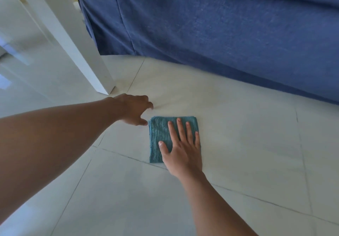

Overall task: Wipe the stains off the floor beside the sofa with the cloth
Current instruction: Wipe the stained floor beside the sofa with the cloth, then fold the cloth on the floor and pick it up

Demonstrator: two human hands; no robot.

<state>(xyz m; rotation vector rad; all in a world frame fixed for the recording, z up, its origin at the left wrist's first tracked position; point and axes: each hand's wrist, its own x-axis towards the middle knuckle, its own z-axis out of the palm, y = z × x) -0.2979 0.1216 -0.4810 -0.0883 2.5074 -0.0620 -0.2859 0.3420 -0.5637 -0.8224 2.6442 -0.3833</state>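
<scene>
Two bare forearms come in from the near edge, one at the left and one at the right. No sleeve shows on either. The left hand [133, 109] and right hand [180, 146] are bare, with short, unpainted fingernails.

Home living room: blue sofa [211, 24], white tiled floor [247, 153].

The cloth [159, 135] was teal terry, soft and fuzzy with little ribbed lines. The floor [238, 153] was pale tile, smooth and shiny, with thin dark grout lines. The sofa [211, 24] wore dark blue woven fabric, matt and slightly rough. The white post [73, 48] looked smooth and glossy.
</scene>
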